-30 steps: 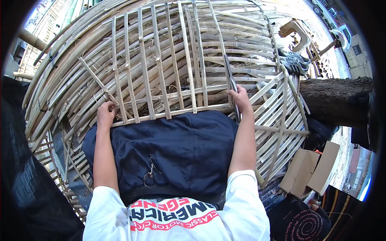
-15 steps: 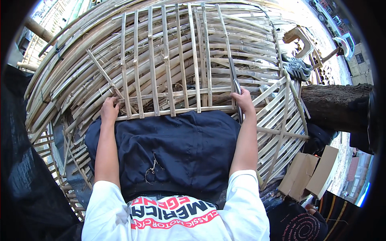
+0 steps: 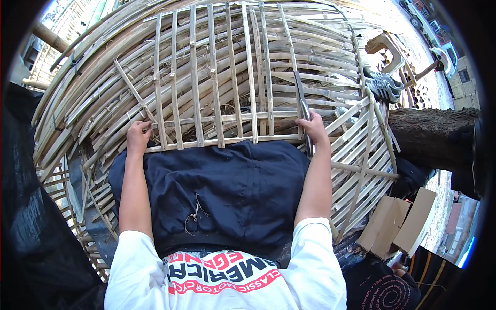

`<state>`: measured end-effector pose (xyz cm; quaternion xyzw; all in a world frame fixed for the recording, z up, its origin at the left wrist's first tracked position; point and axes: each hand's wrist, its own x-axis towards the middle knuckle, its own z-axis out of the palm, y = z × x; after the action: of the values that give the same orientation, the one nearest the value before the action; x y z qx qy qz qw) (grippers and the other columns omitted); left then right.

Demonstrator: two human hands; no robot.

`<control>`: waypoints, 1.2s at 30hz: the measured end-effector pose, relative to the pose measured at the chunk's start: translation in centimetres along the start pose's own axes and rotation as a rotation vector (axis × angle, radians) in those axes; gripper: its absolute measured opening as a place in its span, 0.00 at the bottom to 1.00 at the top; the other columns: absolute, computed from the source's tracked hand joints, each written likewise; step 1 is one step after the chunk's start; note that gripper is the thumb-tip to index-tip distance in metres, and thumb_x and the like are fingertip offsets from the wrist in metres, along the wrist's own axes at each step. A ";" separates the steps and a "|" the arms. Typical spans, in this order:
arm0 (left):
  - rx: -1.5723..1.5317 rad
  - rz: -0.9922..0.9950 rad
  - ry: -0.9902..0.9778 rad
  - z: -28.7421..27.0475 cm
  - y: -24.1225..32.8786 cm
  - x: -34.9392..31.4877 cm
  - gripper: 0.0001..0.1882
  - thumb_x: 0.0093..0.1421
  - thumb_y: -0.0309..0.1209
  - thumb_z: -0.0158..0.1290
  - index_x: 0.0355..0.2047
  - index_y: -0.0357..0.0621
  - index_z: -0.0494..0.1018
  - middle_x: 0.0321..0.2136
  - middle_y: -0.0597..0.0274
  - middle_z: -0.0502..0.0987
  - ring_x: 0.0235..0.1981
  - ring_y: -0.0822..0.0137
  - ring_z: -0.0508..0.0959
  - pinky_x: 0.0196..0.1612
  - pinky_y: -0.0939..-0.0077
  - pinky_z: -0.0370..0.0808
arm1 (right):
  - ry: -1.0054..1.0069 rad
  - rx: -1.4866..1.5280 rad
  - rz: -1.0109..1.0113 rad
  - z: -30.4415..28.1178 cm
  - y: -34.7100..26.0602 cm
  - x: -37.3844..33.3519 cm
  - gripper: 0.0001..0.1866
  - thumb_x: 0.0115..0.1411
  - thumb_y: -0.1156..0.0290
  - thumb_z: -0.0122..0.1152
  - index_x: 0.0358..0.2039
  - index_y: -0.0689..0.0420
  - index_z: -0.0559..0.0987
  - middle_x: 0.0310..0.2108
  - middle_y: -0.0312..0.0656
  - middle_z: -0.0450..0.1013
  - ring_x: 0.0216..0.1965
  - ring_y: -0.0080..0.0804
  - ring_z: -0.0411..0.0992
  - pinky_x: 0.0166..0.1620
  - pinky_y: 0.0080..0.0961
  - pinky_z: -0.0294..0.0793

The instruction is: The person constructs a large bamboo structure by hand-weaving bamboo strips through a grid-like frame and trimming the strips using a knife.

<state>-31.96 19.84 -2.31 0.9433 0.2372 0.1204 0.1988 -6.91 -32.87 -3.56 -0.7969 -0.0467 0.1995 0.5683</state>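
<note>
A lattice frame (image 3: 197, 93) of split-bamboo slats lies before me, its near edge against the dark cloth over my lap. My left hand (image 3: 138, 137) is closed at the frame's near left corner, thumb and fingers pinching the left end of a crosswise bamboo strip (image 3: 230, 118). That strip runs through the upright slats toward the right side. At the frame's right side my right hand (image 3: 313, 128) is wrapped round a long, narrow, dark grey tool (image 3: 301, 93), which looks like a blade. It lies along the rightmost slat; its exact kind is unclear.
Stacked bamboo strips (image 3: 98, 98) lie beneath and left of the frame. Dark cloth (image 3: 222, 191) covers my lap. On the right are a striped shoe (image 3: 382, 87), a thick log (image 3: 434, 135) and a cardboard box (image 3: 385, 226). Another person's dark printed shirt (image 3: 385, 289) shows at lower right.
My left hand has shifted slightly left and closed more plainly on the strip's end. The crosswise strip sits slightly differently among the slats. My right hand and the tool have barely moved.
</note>
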 end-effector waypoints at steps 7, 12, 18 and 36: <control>-0.061 0.069 0.046 -0.2 0.4 0.1 0.14 0.50 0.24 0.63 0.40 0.43 0.82 0.33 0.56 0.79 0.30 0.58 0.81 0.37 0.67 0.77 | 0.003 0.010 0.055 -0.1 0.1 -0.3 0.22 0.47 0.73 0.68 0.44 0.64 0.77 0.30 0.35 0.73 0.28 0.21 0.68 0.34 0.23 0.70; 0.017 0.026 0.038 -0.3 0.9 0.0 0.14 0.50 0.24 0.63 0.39 0.43 0.82 0.33 0.55 0.80 0.31 0.58 0.81 0.37 0.67 0.77 | -0.010 0.054 0.052 0.2 -0.2 -0.5 0.21 0.48 0.73 0.69 0.43 0.64 0.78 0.29 0.33 0.73 0.27 0.20 0.68 0.33 0.22 0.69; 0.003 0.032 0.047 0.0 0.9 0.3 0.15 0.49 0.25 0.65 0.39 0.42 0.81 0.35 0.53 0.80 0.34 0.55 0.82 0.40 0.65 0.78 | -0.014 0.127 0.104 -0.2 0.9 0.2 0.14 0.51 0.71 0.68 0.38 0.60 0.79 0.24 0.31 0.72 0.23 0.18 0.66 0.29 0.20 0.68; 0.094 -0.246 0.112 -1.0 4.0 -1.5 0.27 0.51 0.33 0.64 0.51 0.50 0.69 0.44 0.56 0.77 0.47 0.51 0.77 0.48 0.57 0.74 | 0.031 0.130 0.125 0.3 0.4 0.2 0.10 0.53 0.70 0.68 0.33 0.59 0.78 0.21 0.39 0.76 0.19 0.24 0.74 0.23 0.22 0.73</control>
<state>-31.95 16.16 0.14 0.9071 0.3672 0.1363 0.1541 -6.87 -32.67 -4.06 -0.7628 0.0249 0.2251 0.6057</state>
